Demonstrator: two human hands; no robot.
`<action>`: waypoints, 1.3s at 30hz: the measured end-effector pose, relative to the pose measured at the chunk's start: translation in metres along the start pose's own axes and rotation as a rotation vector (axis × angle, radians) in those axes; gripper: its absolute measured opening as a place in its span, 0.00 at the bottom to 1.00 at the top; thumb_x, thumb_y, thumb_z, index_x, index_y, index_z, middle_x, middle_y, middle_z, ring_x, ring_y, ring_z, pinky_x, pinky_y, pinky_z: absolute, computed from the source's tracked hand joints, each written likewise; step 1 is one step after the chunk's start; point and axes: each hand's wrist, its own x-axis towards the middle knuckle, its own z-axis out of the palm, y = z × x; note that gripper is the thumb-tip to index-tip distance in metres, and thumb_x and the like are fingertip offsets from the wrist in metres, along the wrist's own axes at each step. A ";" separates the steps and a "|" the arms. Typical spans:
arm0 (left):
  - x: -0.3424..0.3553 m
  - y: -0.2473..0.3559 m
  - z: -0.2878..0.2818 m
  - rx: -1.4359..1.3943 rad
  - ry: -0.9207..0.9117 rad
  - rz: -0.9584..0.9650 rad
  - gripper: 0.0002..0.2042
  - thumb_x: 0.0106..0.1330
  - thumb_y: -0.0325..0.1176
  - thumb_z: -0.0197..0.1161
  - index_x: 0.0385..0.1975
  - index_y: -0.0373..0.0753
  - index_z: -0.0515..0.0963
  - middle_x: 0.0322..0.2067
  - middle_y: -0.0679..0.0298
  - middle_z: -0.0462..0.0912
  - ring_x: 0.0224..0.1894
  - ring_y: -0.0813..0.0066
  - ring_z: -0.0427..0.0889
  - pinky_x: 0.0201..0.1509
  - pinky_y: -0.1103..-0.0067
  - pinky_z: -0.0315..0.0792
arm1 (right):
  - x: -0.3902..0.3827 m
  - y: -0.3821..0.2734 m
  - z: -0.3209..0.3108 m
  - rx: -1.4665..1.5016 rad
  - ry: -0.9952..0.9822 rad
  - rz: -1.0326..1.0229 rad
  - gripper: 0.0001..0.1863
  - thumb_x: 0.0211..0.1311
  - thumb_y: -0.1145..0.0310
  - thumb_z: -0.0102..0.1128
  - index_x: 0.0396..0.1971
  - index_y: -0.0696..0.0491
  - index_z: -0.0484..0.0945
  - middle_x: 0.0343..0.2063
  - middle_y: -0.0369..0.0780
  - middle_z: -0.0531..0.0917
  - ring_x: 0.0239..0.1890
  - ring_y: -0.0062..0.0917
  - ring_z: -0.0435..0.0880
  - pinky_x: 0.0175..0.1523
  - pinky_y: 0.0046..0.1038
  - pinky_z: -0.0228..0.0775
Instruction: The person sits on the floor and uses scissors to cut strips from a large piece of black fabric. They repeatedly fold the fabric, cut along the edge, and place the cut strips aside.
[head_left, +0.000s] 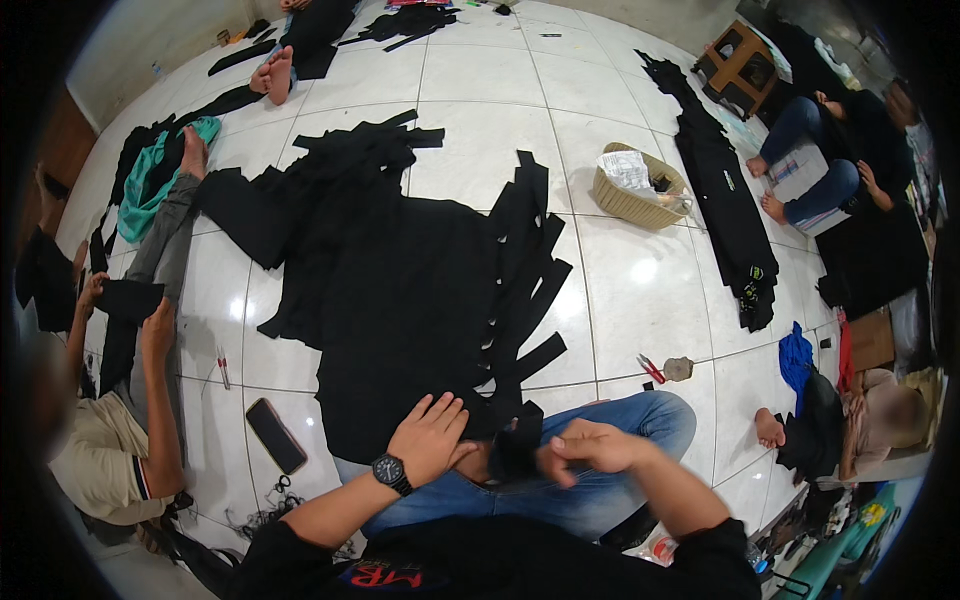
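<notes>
A large spread of black fabric pieces [395, 270] lies on the floor before me and reaches onto my lap. My left hand [428, 432] rests flat on its near edge, fingers stretched out, with a dark watch on the wrist. At the right, my right hand [592, 448] is curled, its fingertips smeared by motion. A small black fabric piece [514, 456] at those fingertips seems held by them; it is blurred too. Black strips [540, 300] fan out along the right side of the spread.
A phone [276, 436] and a small pair of snips [223, 367] lie at the left. Red-handled scissors [651, 369] lie at the right, below a beige basket [640, 205]. Other people sit at both sides with dark cloth; one person's hands [125, 300] hold a black piece.
</notes>
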 end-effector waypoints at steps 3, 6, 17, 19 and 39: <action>-0.010 0.000 -0.001 0.005 0.026 -0.062 0.24 0.69 0.47 0.61 0.55 0.35 0.78 0.59 0.52 0.79 0.67 0.58 0.72 0.73 0.60 0.60 | 0.070 -0.012 0.041 -0.026 0.573 -0.745 0.28 0.78 0.56 0.44 0.29 0.63 0.85 0.32 0.52 0.84 0.39 0.42 0.81 0.44 0.37 0.72; -0.015 -0.007 0.004 -0.002 0.090 -0.075 0.19 0.70 0.44 0.59 0.50 0.36 0.81 0.57 0.53 0.81 0.66 0.59 0.74 0.71 0.60 0.63 | 0.104 -0.003 0.021 -1.209 0.889 -0.765 0.23 0.73 0.55 0.53 0.26 0.58 0.84 0.29 0.48 0.84 0.38 0.39 0.82 0.42 0.35 0.72; -0.011 -0.001 0.003 0.048 0.059 -0.074 0.17 0.68 0.44 0.61 0.46 0.36 0.82 0.58 0.52 0.81 0.66 0.58 0.74 0.71 0.59 0.63 | -0.008 0.028 -0.042 -1.389 0.466 0.466 0.21 0.73 0.54 0.54 0.28 0.54 0.86 0.26 0.46 0.86 0.31 0.38 0.86 0.39 0.39 0.75; -0.011 -0.002 -0.005 0.041 0.046 -0.076 0.18 0.68 0.45 0.61 0.47 0.36 0.82 0.59 0.51 0.80 0.67 0.59 0.73 0.72 0.58 0.62 | 0.038 0.006 -0.019 -0.760 0.169 0.227 0.21 0.75 0.57 0.51 0.33 0.56 0.86 0.32 0.47 0.87 0.37 0.39 0.86 0.48 0.37 0.75; -0.015 -0.006 -0.018 0.045 0.062 -0.104 0.22 0.68 0.49 0.60 0.49 0.34 0.82 0.59 0.50 0.79 0.67 0.56 0.73 0.74 0.56 0.57 | 0.080 -0.008 0.014 -0.464 0.357 -0.328 0.25 0.75 0.54 0.50 0.21 0.56 0.81 0.23 0.44 0.83 0.30 0.37 0.83 0.42 0.38 0.71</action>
